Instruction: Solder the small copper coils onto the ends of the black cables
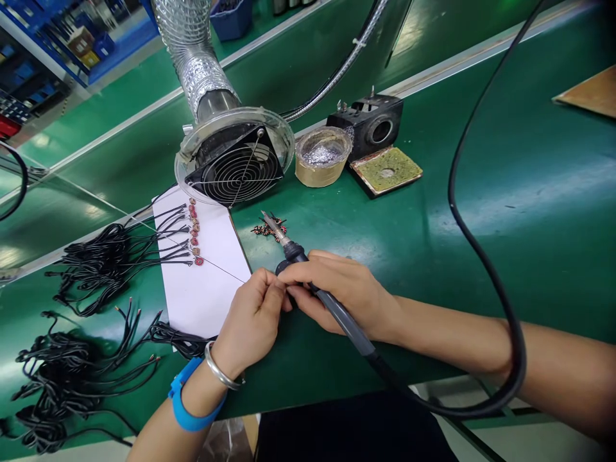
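Observation:
My right hand (344, 292) is closed around the grey handle of a soldering iron (298, 260), whose tip points up-left toward a small pile of red and black coil parts (269, 228). My left hand (253, 317) is pinched shut right beside it, fingertips meeting the right hand's fingers; what it holds is too small to make out. A thin solder wire (216, 266) runs from near the left fingers across a white sheet (205, 282). Several black leads with red coils at their ends (192, 234) lie in a row on that sheet.
A fume-extraction fan (235, 168) on a foil duct stands behind the sheet. Right of it are a tape-wrapped tin of solder dross (321, 156), a black iron stand (371, 122) and a yellow sponge (387, 170). Bundles of black wires (81, 369) lie at left. The iron's cable (486, 269) loops at right.

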A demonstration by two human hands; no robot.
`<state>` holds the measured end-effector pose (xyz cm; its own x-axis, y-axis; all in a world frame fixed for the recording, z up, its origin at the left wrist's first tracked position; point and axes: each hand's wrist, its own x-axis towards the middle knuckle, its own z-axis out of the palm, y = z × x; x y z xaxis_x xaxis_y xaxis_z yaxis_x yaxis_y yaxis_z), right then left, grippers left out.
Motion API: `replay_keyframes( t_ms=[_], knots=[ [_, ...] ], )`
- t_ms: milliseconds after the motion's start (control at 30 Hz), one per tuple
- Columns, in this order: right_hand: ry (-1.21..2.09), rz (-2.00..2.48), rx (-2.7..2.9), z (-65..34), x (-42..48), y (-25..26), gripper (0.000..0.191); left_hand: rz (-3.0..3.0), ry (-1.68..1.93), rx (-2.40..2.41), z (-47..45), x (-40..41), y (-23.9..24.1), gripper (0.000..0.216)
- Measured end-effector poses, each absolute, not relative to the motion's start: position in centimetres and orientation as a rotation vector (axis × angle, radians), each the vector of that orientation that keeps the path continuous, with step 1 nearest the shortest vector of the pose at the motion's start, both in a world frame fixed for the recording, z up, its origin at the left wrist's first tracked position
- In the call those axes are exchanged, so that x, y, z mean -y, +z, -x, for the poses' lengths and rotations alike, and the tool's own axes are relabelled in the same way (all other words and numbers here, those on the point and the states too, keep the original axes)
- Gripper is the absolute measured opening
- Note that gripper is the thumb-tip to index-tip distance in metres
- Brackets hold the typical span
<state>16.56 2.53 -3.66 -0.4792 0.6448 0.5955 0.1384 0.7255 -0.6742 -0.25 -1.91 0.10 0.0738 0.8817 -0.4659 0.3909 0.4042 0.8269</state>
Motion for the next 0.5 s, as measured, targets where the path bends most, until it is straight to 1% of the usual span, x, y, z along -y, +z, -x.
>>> replay_keyframes(
  t_ms=[133, 200, 267, 400, 500],
  knots=[
    [0.691, 0.481, 2.104, -17.0, -3.1, -3.9, 0.022, -1.041, 0.449, -1.395, 0.5, 1.2, 0.4, 0.028],
    [0.643, 0.399, 2.171, -17.3, -3.7, -3.8, 0.017, -1.004, 0.414, -1.336, 0.8, 0.8, 0.4, 0.025],
    [0.595, 0.377, 2.206, -17.6, -4.2, -3.4, 0.018, -0.992, 0.427, -1.335, 0.8, 0.4, 0.3, 0.023],
    [0.633, 0.543, 2.063, -18.8, -4.3, -2.1, 0.018, -0.943, 0.61, -1.45, -0.1, 0.4, -0.4, 0.022],
    [0.737, 0.771, 1.862, -20.1, -3.1, -1.3, 0.025, -0.928, 0.704, -1.527, -0.9, 0.8, -0.8, 0.023]
  ],
)
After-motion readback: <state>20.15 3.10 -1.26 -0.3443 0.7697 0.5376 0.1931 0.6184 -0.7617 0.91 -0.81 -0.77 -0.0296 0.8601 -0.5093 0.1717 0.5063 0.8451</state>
